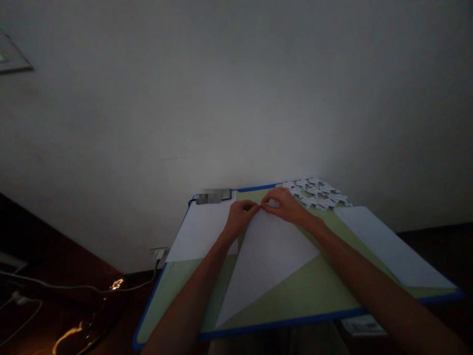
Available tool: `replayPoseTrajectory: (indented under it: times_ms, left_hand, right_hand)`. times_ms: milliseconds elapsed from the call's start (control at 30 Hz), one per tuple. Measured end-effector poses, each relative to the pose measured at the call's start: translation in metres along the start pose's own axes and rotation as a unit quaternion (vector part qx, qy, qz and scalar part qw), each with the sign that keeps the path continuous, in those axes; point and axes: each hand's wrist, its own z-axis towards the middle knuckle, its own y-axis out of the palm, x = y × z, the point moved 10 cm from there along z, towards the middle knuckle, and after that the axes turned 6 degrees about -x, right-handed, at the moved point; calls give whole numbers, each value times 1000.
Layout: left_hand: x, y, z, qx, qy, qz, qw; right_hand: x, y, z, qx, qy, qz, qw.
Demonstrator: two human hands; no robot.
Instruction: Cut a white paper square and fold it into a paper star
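Observation:
A white sheet of paper (271, 256) lies on the green tabletop (325, 286), narrow at its far end and wide toward me. At that far tip my left hand (241, 215) pinches the paper between thumb and finger. Close beside it, almost touching, my right hand (285, 203) pinches the same tip, its fingers curled. The fingers partly cover the tip, so its exact shape is hidden.
Several small folded white paper pieces (318, 193) stand at the back right. White paper lies on the right (391, 244) and left (203, 229). A dark phone-like device (213, 196) with a cable sits at the back left. A wall (236, 98) rises behind the blue-edged table.

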Motion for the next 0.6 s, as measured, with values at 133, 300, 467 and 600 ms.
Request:
replayPoseTrajectory:
  times_ms: [133,300,467,600]
  left_hand:
    - [-4,0,1,4,-7,-15,1000]
    - [-8,1,1,4,-14,-31,999]
    - [-13,5,1,-1,-14,-20,1000]
    - [-14,9,2,-8,-7,24,1000]
  right_hand:
    - [-7,-1,-1,2,-3,-17,1000]
    - [-11,0,-1,4,-4,-30,1000]
    - [-7,2,-2,-5,18,-36,999]
    - [3,4,-4,-21,50,-39,998]
